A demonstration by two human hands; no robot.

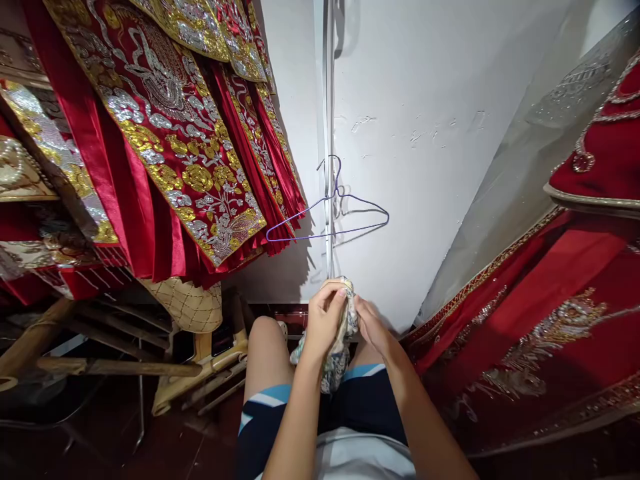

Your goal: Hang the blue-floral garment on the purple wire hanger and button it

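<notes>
A bunched piece of patterned cloth [334, 373], pale with blue-grey and yellowish marks, hangs between my knees. My left hand [326, 310] pinches its top edge between thumb and fingers. On the other side my right hand [369, 323] is closed at the cloth's edge, its fingertips partly hidden. What kind of garment or cloth this is cannot be made out. Above my hands a purple wire hanger [300, 238] hangs against a narrow metal strip [329, 120] on the wall, with nothing on it.
Red costumes with gold and silver embroidery [195, 173] hang at the left. Under them stands a bamboo chair [120, 367]. At the right hangs a red embroidered cloth [540, 320] beside a sheer covering [480, 187]. A white wall [425, 80] rises in front of me.
</notes>
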